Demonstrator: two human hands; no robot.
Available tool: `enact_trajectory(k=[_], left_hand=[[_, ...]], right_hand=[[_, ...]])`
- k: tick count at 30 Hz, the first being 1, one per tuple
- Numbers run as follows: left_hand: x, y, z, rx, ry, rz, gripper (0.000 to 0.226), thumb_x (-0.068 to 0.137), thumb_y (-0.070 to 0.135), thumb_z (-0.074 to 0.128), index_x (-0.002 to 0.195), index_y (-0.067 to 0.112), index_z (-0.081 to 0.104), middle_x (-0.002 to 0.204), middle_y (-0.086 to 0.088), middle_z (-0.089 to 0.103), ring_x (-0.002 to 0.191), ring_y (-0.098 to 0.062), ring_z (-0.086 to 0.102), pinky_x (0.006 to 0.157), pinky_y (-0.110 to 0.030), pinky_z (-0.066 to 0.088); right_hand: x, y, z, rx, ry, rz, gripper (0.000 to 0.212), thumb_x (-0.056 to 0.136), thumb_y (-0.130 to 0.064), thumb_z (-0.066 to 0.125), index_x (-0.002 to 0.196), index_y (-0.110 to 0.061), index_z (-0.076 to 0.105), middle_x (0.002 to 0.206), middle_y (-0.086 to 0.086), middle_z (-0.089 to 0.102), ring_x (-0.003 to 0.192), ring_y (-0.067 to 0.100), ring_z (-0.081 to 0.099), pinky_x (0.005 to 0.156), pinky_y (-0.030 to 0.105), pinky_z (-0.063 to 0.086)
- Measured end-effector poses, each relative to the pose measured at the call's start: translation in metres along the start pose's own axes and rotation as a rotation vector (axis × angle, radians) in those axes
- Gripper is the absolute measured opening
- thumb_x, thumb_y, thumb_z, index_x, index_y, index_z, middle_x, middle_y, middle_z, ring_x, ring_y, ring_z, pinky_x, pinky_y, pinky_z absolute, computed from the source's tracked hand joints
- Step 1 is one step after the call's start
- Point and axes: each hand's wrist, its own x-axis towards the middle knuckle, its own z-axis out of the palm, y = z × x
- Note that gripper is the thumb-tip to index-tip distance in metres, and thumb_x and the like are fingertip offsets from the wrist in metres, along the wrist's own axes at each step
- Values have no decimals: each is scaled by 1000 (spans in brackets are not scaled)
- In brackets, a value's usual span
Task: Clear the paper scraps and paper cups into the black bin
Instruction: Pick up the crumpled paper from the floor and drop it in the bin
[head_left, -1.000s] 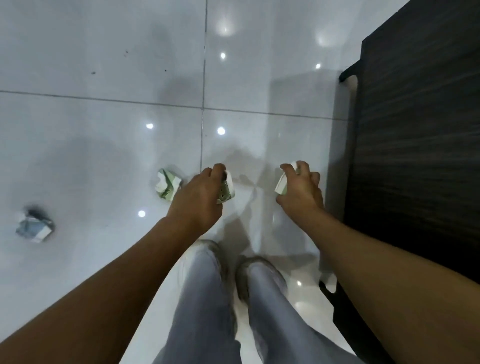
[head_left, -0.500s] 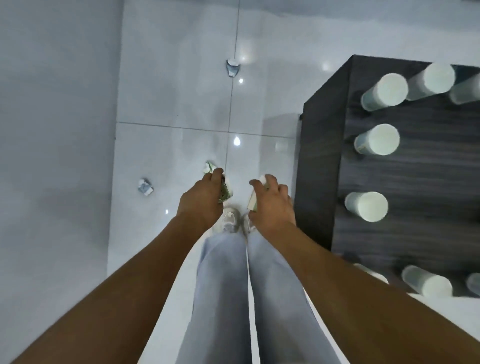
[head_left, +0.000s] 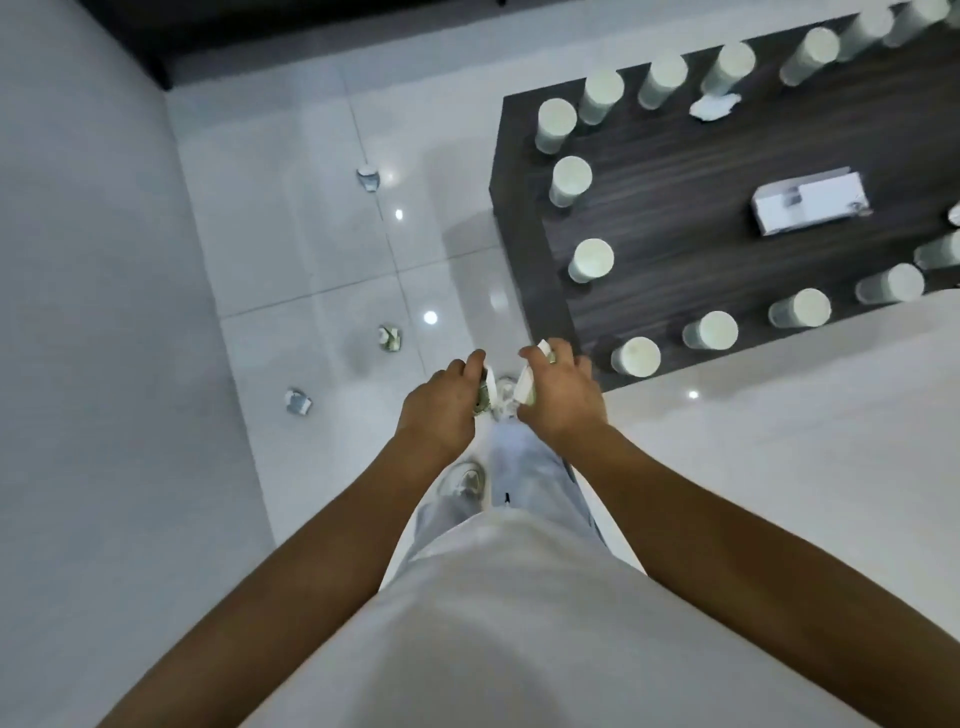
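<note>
The left hand (head_left: 439, 410) holds a crumpled paper scrap (head_left: 483, 399). The right hand (head_left: 558, 397) holds another paper scrap (head_left: 525, 387). White paper cups (head_left: 635, 356) stand on the dark counter (head_left: 701, 208).

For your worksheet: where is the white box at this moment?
In the head view, the white box lies on the dark table, at the right of the frame, inside the ring of paper cups, below the crumpled paper scrap.

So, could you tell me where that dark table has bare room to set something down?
The table is bare in its middle, between the left cups and the white box. Its edges are crowded with cups, and a scrap lies by the far row.
</note>
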Motion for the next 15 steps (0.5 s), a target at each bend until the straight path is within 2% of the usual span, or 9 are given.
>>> enact_trajectory(k=[3,7,15], left_hand=[[-33,21,5,80,-31,104,79,82,3,54,148,23,15,119,-4,50,98,-25,54,61,-32,43],[-60,62,12,194,-56,262,76,82,1,54,146,24,20,120,-4,52,98,-25,54,63,-30,39],[-83,195,57,455,-155,632,78,80,0,58,145,22,22,125,-6,50,105,-26,53,70,-32,44]], right_hand=[[-51,21,11,97,26,98,70,81,-28,74,141,-29,36,146,6,31,126,31,38,103,40,40],[-119,53,27,222,76,242,70,79,-26,75,139,-29,38,143,5,34,121,30,40,100,40,44],[-219,161,47,412,233,512,71,80,-26,73,141,-28,37,147,6,30,124,31,40,99,40,44]])
